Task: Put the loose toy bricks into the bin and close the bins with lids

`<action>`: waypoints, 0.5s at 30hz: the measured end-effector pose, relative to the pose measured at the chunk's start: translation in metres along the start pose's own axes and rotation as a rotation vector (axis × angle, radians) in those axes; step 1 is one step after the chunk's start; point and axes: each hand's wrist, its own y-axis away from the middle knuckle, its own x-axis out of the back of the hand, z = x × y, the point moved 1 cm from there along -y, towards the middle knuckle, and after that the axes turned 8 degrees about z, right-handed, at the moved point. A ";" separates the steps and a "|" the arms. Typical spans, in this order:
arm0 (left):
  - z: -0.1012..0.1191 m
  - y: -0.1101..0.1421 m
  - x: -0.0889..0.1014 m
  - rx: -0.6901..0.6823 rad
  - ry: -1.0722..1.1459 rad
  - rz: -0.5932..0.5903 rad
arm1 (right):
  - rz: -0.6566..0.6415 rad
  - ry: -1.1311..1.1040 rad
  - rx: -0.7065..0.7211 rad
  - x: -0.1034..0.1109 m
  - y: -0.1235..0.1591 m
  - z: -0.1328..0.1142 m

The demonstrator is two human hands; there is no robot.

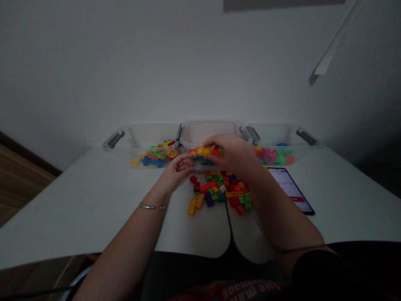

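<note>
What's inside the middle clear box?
Yellow, red and blue plastic pieces show in the middle box. Whatever the right hand covers, and what lies under the top pieces, can't be seen.

From my remote seat I make out a white table, split by a dark seam. It carries a middle bin, with a left bin and right bin beside it, loose toy blocks in front, and a phone to its front right.

phone, screen lit, lying on white tabletop, right of centre | pale strip slanting down wall, upper right | brown wooden surface, left edge
</note>
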 end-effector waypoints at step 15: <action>-0.016 0.000 0.011 -0.198 -0.702 0.056 | 0.224 0.158 -0.496 0.020 0.004 0.058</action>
